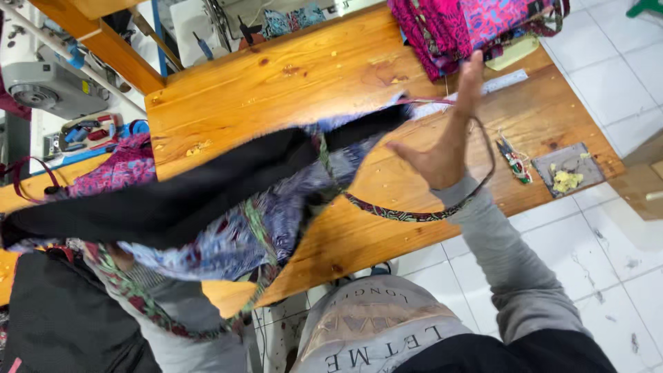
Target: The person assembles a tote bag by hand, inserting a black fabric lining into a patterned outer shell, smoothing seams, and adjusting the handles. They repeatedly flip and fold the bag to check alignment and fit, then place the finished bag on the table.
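— So, where is the blue-and-purple patterned cloth bag with the black lining (pixel 228 207)?

— Held up over the orange-brown wooden desk (pixel 290 83), sagging across its near edge. The left hand (pixel 124 259) is mostly hidden under the bag's lower end; I'd say it grips the cloth there, though the fingers barely show.

— And the right hand (pixel 449 138)?

— Opened out flat, fingers straight, grasping nothing. The narrow patterned strap (pixel 414 215) loops round its wrist and runs back to the bag.

— How would that bag handle?

— Light and limp, by the look of it. It folds and droops wherever it isn't supported, so I'd take it at the seamed rim or by the strap, where the cloth is doubled and less likely to slide.

— Anything else about?

— A heap of pink-and-magenta printed fabric (pixel 469 27) at the desk's far corner, small thread snips (pixel 514 162) beside a grey square pad (pixel 566 169) near the right edge, and a grey sewing machine (pixel 48 86) off to the left.
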